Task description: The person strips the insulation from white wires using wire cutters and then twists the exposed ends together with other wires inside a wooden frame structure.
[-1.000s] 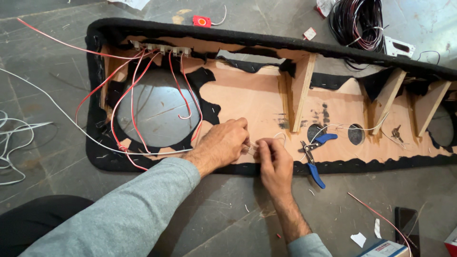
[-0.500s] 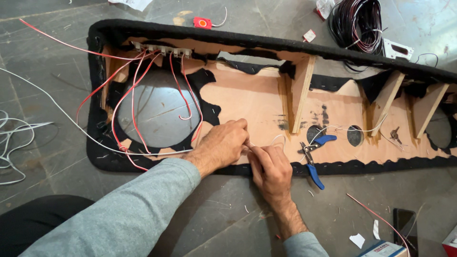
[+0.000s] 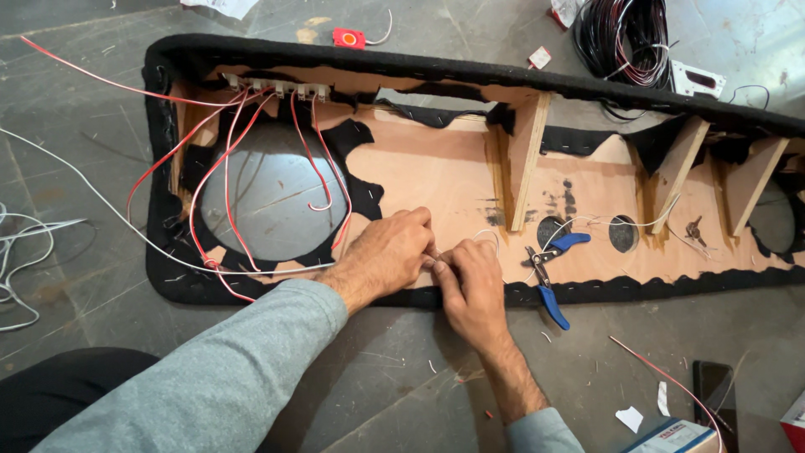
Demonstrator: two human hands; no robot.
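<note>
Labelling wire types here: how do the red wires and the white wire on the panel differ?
The red wires are several, fanning from the connector row at the panel's top edge and looping across the big round cutout; the white wire is a single strand.
The red wires hang loose with free ends; the white wire runs in from the floor on the left to where the left hand and right hand meet.
Both are thin and flexible.

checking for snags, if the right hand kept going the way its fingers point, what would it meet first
The right hand points up-left, its fingertips already against the left hand where both pinch the white wire. So the left hand's fingers come first; beyond them lies the wooden panel.
</note>
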